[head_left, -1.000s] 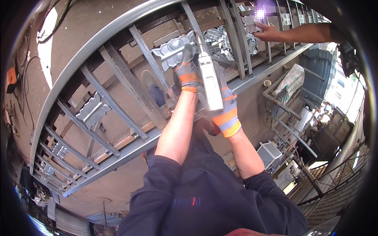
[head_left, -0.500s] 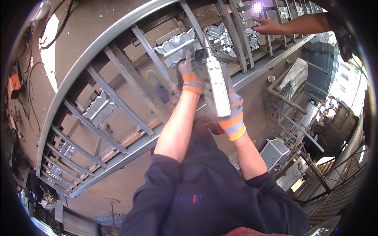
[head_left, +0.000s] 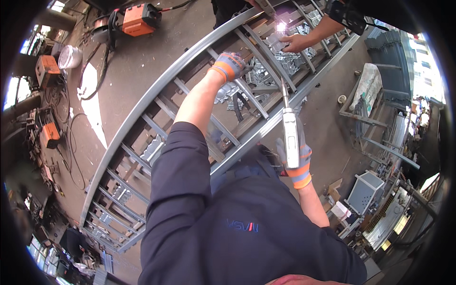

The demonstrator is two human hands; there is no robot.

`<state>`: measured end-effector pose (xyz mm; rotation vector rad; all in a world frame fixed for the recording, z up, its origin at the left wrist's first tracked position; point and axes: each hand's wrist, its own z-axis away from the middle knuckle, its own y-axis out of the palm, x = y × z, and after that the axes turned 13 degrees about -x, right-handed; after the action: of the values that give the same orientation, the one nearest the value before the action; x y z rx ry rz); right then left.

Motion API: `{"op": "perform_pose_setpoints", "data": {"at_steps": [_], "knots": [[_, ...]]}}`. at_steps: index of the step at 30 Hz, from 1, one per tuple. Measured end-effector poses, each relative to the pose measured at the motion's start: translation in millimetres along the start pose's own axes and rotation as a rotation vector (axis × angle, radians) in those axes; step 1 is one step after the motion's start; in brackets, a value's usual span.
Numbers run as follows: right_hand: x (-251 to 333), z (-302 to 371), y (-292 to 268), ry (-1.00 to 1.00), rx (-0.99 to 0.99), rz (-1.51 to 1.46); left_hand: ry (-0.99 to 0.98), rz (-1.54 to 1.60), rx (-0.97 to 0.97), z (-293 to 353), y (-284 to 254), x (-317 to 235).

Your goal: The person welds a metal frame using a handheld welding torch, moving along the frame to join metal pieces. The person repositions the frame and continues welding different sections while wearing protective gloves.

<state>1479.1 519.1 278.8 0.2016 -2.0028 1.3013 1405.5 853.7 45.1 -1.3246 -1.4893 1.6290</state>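
My right hand (head_left: 298, 164), in a grey glove with an orange cuff, is closed around a white welding gun (head_left: 291, 137). Its long metal nozzle points away from me, its tip near the rail on my side of a curved metal frame (head_left: 161, 90). My left hand (head_left: 230, 65), gloved alike, reaches across the frame. Its fingers curl over a metal crossbar (head_left: 249, 92) near the far rail, partly hidden from view. Below that hand, a silver stamped ornamental plate (head_left: 225, 93) sits between the bars, partly covered.
Another person's bare hand (head_left: 297, 42) is beside a bright welding spark (head_left: 281, 26) at the frame's far right. Silver pieces (head_left: 266, 71) are piled beneath the bars. Orange machines (head_left: 141, 19) and cables lie at the left. At right are a metal rack (head_left: 363, 121) and a grey box (head_left: 365, 190).
My left hand has left the ornamental plate and moved outward to the crossbar. The welding gun in my right hand has drawn back toward me and right. The whole view has shifted.
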Motion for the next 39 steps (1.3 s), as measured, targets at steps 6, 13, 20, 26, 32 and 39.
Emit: {"op": "perform_pose_setpoints", "data": {"at_steps": [6,13,20,26,32,39], "knots": [[-1.7,-7.8,-27.4,0.096,0.066,-0.005,-0.058,-0.016,0.075,-31.0,-17.8,-19.4],[-22.9,-13.1,-24.2,0.294,0.245,-0.148,-0.080,-0.038,0.109,-49.5,8.3,-10.9],[-31.9,-11.5,-18.5,0.442,0.213,-0.295,-0.226,0.062,-0.227,-42.3,10.2,-18.6],[-33.4,-19.7,-3.2,0.088,0.105,-0.110,-1.489,1.734,-0.597,70.3,42.4,-134.6],[-33.7,-28.3,75.2,-0.121,0.235,-0.032,-1.378,2.490,-1.404,110.9,159.0,-116.8],[-52.7,-20.5,163.9,-0.062,0.409,-0.015,-1.363,2.642,-1.442,122.0,212.0,-83.2]]}}
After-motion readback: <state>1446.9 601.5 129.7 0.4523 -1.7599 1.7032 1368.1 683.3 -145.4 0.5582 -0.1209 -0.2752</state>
